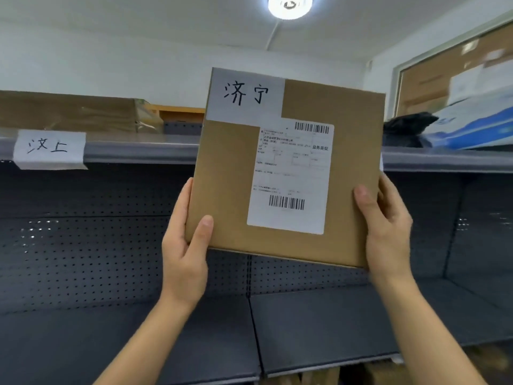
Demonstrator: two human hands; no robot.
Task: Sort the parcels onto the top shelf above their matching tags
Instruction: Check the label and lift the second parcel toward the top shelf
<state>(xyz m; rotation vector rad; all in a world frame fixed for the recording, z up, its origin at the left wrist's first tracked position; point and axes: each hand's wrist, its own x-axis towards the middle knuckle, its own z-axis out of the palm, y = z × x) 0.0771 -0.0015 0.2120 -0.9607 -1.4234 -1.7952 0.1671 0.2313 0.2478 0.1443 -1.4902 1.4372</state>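
I hold a flat brown cardboard parcel (230, 176) upright in front of the top shelf (144, 151). It carries a white handwritten tag reading 济宁 (245, 95) at its upper left and a printed shipping label (291, 176). My left hand (186, 251) grips its lower left corner, my right hand (385, 232) its lower right edge. A white shelf tag reading 汶上 (50, 148) is stuck on the shelf's front edge at the left. The parcel hides the shelf edge behind it.
On the top shelf lie a brown taped parcel (69, 112) above the left tag, a small cardboard box (180, 113) behind, and a black bag (405, 129) with a blue-white parcel (472, 126) at right. Dark pegboard backing and a lower shelf (319, 329) sit below.
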